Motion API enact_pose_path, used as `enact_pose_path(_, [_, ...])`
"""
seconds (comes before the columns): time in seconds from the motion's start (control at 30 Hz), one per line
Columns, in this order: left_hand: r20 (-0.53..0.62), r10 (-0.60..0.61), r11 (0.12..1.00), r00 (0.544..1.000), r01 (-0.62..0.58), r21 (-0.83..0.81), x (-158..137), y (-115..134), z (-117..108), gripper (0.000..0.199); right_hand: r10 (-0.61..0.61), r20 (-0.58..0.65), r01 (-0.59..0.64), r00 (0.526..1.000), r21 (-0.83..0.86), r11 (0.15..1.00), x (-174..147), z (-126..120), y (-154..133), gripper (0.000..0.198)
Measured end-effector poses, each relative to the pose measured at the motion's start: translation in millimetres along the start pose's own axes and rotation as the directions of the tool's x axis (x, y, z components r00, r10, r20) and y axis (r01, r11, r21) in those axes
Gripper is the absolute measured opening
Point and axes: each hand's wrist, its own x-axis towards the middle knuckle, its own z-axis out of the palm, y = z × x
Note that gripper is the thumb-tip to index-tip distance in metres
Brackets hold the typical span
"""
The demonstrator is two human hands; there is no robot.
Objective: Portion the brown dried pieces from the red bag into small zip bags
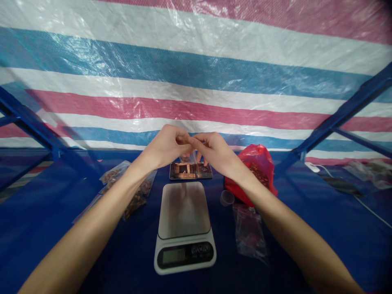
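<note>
Both my hands meet above the far side of the kitchen scale [184, 210], pinching a small clear plastic bag [193, 157] at its top. My left hand [168, 143] has its fingertips closed on one side of the bag. On the other side, my right hand [211, 149] grips it between thumb and fingers. The bag hangs in front of a phone [190, 171] with a lit picture; its contents are hard to make out. On the scale's metal plate nothing lies, and its display digits are dim.
To the right, a red plastic bag [260, 155] holds brown dried bits, beside a small clear cup [227, 198] and flat clear bags [249, 232]. Filled clear bags [134, 203] lie left. A white cable [372, 210] crosses the blue table at right. Striped sheeting [196, 73] hangs behind.
</note>
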Motion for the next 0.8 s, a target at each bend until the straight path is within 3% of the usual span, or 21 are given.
enact_pose_path(0.1, [-0.038, 0.012, 0.993, 0.999, -0.007, 0.117, 0, -1, 1, 0.013, -0.008, -0.018, 0.007, 1.000, -0.084, 0.996, -1, 0, -3, 0.046])
enact_pose_path(0.23, [-0.060, 0.045, 0.983, 0.997, -0.034, 0.180, 1, -5, 1, 0.014, -0.011, 0.002, 0.011, 1.000, -0.056, 0.998, 0, -1, -4, 0.043])
enact_pose_path(0.47, [0.038, 0.038, 0.993, 0.999, -0.042, 0.112, 3, -6, -3, 0.027, -0.111, -0.034, 0.099, 0.993, -0.254, 0.962, 2, 0, -2, 0.035])
enact_pose_path(0.8, [0.025, 0.032, 0.988, 0.999, -0.035, 0.148, 4, -16, 1, 0.021, -0.056, 0.047, 0.060, 0.997, -0.093, 0.994, 2, 0, -2, 0.031])
